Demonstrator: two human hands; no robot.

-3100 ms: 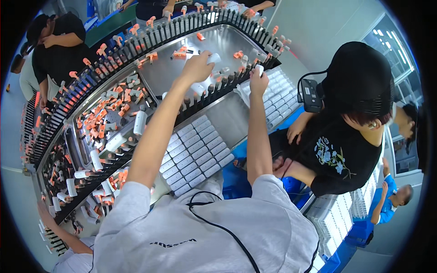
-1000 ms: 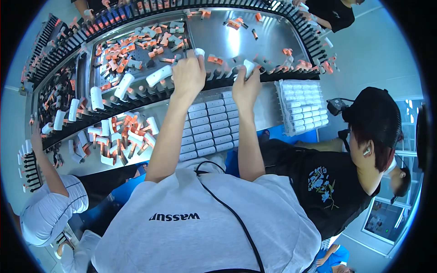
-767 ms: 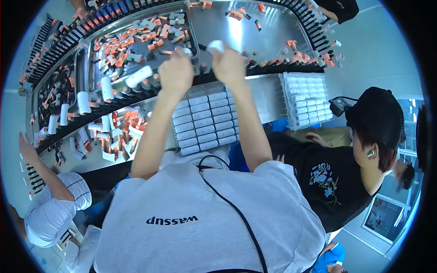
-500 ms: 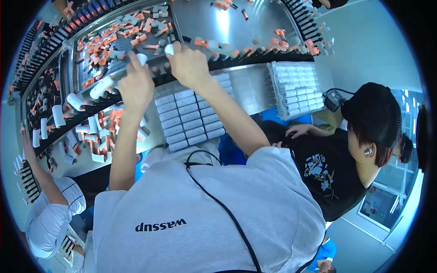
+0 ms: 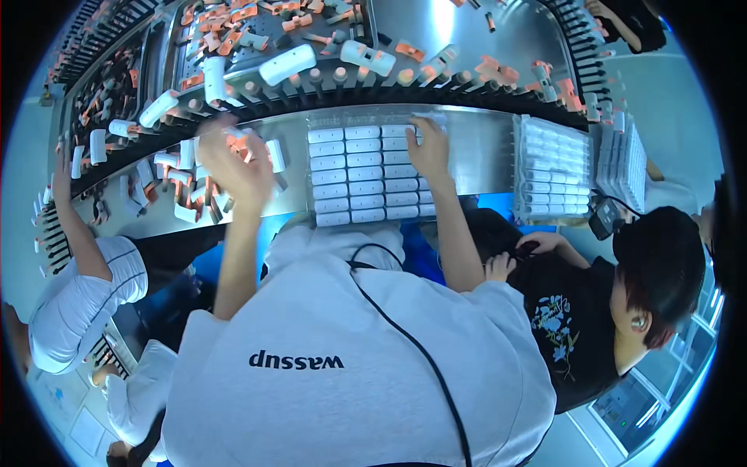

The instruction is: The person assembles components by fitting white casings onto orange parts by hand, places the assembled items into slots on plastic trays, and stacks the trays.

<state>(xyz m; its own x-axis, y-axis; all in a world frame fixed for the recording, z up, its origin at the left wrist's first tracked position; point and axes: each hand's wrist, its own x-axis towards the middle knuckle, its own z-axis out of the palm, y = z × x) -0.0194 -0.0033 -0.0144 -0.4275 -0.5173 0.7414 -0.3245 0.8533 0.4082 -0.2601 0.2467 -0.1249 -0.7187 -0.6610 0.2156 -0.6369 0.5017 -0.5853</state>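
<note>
A tray of white oblong casings (image 5: 366, 175) in rows lies on the metal bench in front of me. My right hand (image 5: 430, 156) is over the tray's right column near its far corner. Its thumb and fingers are apart, with nothing visible between them. My left hand (image 5: 241, 167) is lifted left of the tray, over a loose pile of white and orange pieces (image 5: 183, 175). Motion smears its fingers, so I cannot tell whether they hold anything. Beyond both hands, a white casing (image 5: 288, 64) and an upright one (image 5: 214, 80) sit along the row of dark pegs.
Past the dark pegged rail (image 5: 342, 92), a metal tray (image 5: 272, 47) holds orange and grey clips. More casing trays (image 5: 552, 163) stand at right. A person in black (image 5: 576, 311) sits to my right; another in white (image 5: 85, 303) works at left.
Both hands have come back from the pegged rail toward me, the right to the tray and the left above the loose pile. The white pieces at their fingertips no longer show there. The view has shifted.
</note>
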